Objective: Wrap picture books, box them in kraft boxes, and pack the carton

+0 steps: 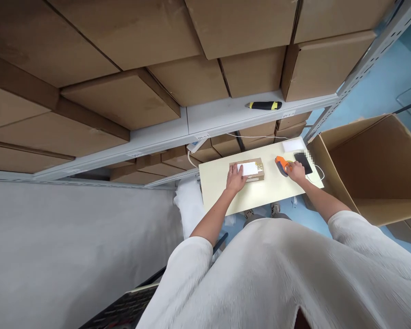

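A small cardboard box point(260, 174) lies on a cream tabletop point(216, 185), with a white label point(249, 168) on its top and shiny tape at its right end. My left hand point(235, 179) rests on the left end of the box, fingers spread over the cardboard and the label's edge. To the right, my right hand point(296, 172) is closed around an orange tape dispenser point(281, 161), which sits low at the tabletop. Part of the dispenser is hidden under my fingers. Just beyond that hand lies a dark flat device point(304, 163), partly blurred out.
A white block point(293, 145) sits at the table's far right corner, near a white cable point(320, 171). Shelves of cardboard boxes point(256, 73) rise behind; a black and yellow utility knife point(265, 105) lies on one. A large open carton point(349, 183) stands at right.
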A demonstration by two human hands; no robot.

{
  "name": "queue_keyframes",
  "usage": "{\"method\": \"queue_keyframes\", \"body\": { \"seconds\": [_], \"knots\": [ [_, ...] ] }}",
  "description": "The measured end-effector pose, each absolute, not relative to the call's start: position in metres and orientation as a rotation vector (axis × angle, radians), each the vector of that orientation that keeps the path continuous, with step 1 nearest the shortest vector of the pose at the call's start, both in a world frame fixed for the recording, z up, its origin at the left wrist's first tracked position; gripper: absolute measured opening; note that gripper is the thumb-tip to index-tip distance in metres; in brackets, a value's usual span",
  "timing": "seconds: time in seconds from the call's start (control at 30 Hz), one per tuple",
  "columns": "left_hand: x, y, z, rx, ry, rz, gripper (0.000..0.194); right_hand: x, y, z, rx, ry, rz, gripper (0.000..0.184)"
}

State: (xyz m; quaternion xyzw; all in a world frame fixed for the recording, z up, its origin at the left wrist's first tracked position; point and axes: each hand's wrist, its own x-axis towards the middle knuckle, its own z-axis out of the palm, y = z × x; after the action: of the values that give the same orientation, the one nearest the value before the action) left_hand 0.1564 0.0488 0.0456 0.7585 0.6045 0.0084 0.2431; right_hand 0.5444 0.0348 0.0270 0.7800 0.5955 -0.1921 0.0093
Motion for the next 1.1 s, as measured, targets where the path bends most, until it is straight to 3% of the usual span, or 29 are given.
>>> {"method": "queue_keyframes", "body": {
  "seconds": [0.3,0.6,1.1],
  "knots": [
    [0.166,0.049,0.051,2.073,1.678,-0.009,0.077,0.535,0.03,0.012,2.253,2.011,-0.627,0.043],
    [0.167,0.051,0.056,2.054,1.693,-0.038,0.078,0.586,0.034,0.017,2.197,2.267,-0.91,0.045],
    [0.167,0.053,0.061,2.023,1.728,-0.126,0.08,0.619,0.033,-0.003,2.07,2.453,-1.073,0.033]
  ]
}}
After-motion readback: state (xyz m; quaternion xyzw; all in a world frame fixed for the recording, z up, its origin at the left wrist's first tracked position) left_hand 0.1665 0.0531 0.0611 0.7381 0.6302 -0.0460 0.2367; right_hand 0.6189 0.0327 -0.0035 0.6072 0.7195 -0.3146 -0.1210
